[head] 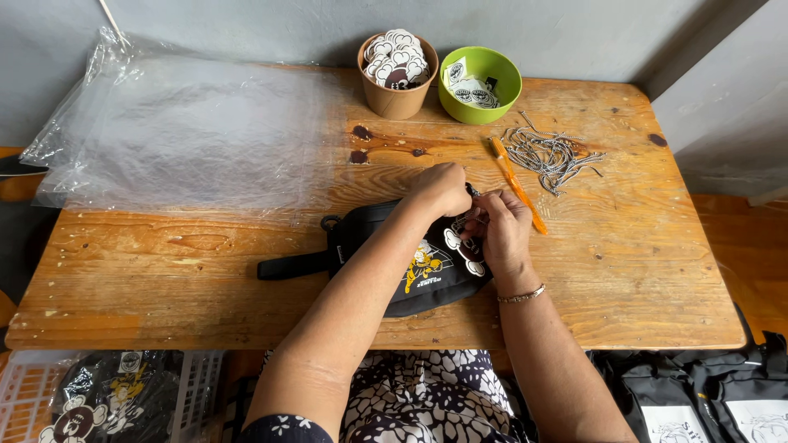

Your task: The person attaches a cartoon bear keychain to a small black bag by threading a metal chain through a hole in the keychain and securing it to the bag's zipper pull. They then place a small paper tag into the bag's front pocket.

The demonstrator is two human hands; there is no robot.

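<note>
A small black pouch with a yellow cartoon print and a black strap lies on the wooden table in front of me. My left hand pinches something small at the pouch's far edge, fingers closed. Beside it, my right hand, with a bracelet on the wrist, holds a white and dark cartoon tag against the pouch. A thin chain seems to run between both hands, though it is too small to be sure.
A brown paper cup full of cartoon tags and a green bowl with round tags stand at the back. A heap of ball chains and an orange stick lie right of them. Clear plastic bags cover the left.
</note>
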